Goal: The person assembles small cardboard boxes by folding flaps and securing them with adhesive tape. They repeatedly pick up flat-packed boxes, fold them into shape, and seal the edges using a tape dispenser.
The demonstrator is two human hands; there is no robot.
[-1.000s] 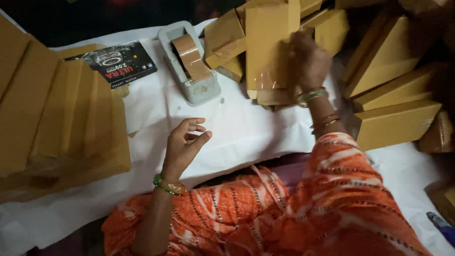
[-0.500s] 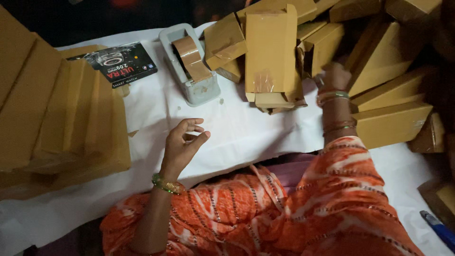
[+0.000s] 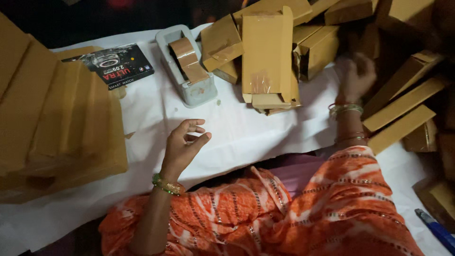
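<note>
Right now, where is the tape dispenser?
In the head view the tape dispenser sits on the white sheet, up and left of centre, between the black box on its left and the cardboard boxes on its right.

Brown cardboard boxes (image 3: 268, 52) lie on a white sheet (image 3: 246, 132), beside a pale grey tape dispenser (image 3: 186, 66) with brown tape, a black printed box (image 3: 113, 64), a green bangle (image 3: 167, 185), an orange-and-white patterned garment (image 3: 308, 208) and a blue pen (image 3: 436, 230)
</note>
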